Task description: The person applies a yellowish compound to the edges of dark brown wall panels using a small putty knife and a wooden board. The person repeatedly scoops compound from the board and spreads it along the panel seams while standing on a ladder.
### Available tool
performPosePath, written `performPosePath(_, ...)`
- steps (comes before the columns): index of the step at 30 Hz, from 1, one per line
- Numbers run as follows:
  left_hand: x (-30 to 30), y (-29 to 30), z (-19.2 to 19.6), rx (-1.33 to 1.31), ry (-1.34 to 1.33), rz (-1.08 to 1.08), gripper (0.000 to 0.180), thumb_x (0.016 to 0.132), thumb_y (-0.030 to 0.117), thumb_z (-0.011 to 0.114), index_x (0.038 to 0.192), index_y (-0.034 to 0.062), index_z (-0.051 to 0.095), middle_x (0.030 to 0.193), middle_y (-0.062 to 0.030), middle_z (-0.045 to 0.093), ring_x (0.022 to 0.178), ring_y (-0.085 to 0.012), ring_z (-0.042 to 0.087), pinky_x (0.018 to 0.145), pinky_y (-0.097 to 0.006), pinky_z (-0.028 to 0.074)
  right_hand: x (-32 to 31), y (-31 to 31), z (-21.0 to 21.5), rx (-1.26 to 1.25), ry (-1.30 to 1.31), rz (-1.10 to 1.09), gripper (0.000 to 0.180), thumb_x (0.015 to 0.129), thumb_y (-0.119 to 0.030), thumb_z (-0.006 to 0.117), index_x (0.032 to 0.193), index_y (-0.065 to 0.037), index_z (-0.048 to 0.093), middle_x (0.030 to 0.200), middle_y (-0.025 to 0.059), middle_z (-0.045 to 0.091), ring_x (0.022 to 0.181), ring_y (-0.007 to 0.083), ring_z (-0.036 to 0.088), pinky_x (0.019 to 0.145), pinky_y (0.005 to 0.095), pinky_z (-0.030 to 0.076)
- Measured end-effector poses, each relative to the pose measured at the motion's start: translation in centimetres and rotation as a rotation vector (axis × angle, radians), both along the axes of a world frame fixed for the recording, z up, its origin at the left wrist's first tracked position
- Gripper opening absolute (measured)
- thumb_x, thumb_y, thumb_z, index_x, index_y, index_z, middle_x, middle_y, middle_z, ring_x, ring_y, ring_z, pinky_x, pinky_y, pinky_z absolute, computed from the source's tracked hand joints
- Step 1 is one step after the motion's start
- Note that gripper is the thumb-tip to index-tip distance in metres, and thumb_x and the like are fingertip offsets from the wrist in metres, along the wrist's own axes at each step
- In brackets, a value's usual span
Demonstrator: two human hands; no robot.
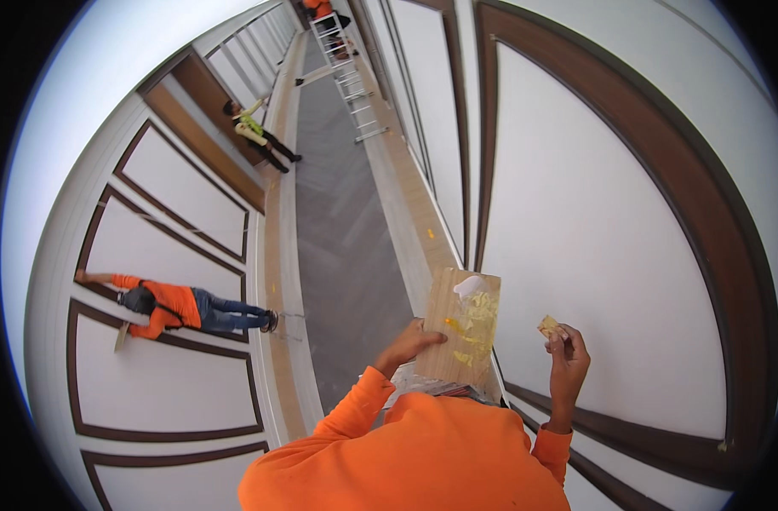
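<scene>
plywood board [457, 328], pale and rectangular, sits in my left hand [410, 343]; my fingers wrap its left edge from underneath with the thumb lying across the face, so the board stays roughly level and serves as a palette. on its upper face lie a white blob of filler [469, 286] near the far corner and smears of yellow putty [476, 319] along the right side, kept within reach of my other hand. my right hand [568, 358] is raised just beside the board's right edge, its fingertips pinched on a small tan pad [549, 326], probably a scrap of sandpaper or a putty-loaded wad; i cannot tell which. the pad is held up toward the white wall panel [593, 230] framed by dark brown moulding [704, 213], close to it but whether it touches i cannot tell. my orange sleeves and chest [423, 460] fill the lower edge. beyond the board a grey corridor floor [342, 221] runs away between panelled walls. a person in an orange top and jeans [180, 308] works at the left wall, well apart from me; another in a yellow-green top [254, 132] stands farther along the same wall. an aluminium ladder [346, 72] stands far down the corridor on the right side, with a third figure in orange beside it. nothing lies between my hands and the panel.
</scene>
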State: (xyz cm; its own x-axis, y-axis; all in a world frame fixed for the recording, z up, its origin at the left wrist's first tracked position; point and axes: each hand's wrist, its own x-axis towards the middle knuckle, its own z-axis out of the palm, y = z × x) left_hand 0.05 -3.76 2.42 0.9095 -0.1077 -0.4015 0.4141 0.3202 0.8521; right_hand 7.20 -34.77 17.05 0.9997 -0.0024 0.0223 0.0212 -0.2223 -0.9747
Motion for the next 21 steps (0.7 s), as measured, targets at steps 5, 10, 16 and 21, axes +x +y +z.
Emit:
performPosePath(5,-0.6,9.1,7.3,0.253,-0.041,0.138,0.053,0.089,0.025,0.077,0.13,-0.0075,0.067,0.118,-0.0132,0.075,0.101,-0.0201,0.072,0.093,-0.034,0.056,2.5,8.9,-3.0,0.174,-0.1,0.167,0.019,0.104,-0.005,0.066,0.119,0.005,0.068,0.096,0.0022,0.065,0.084,0.009,0.063,0.079,0.028,0.057)
performPosePath(10,0.1,5.2,5.9,0.27,-0.077,0.166,0.049,0.089,0.023,0.078,0.127,-0.0072,0.07,0.117,-0.0133,0.076,0.101,-0.0196,0.073,0.094,-0.034,0.056,3.3,6.5,-3.0,0.153,-0.155,0.226,0.015,0.104,-0.005,0.064,0.116,0.005,0.068,0.095,0.0029,0.065,0.081,0.0091,0.061,0.077,0.0281,0.056)
performPosePath(16,-0.1,4.3,4.9,0.319,-0.102,0.22,0.046,0.089,0.023,0.078,0.124,-0.0057,0.072,0.113,-0.0104,0.077,0.098,-0.018,0.072,0.092,-0.034,0.055,3.8,5.8,-4.5,0.319,-0.1,0.303,0.014,0.105,-0.007,0.062,0.113,0.005,0.066,0.094,0.0047,0.065,0.081,0.0101,0.062,0.075,0.0293,0.056)
performPosePath(21,-0.5,3.9,4.4,0.358,-0.065,0.225,0.049,0.086,0.023,0.081,0.125,-0.0044,0.071,0.112,-0.0087,0.077,0.097,-0.0159,0.072,0.091,-0.032,0.055,3.6,5.1,-5.5,0.316,-0.034,0.314,0.014,0.104,-0.004,0.063,0.113,0.006,0.066,0.097,0.0047,0.066,0.082,0.0113,0.063,0.079,0.0281,0.055)
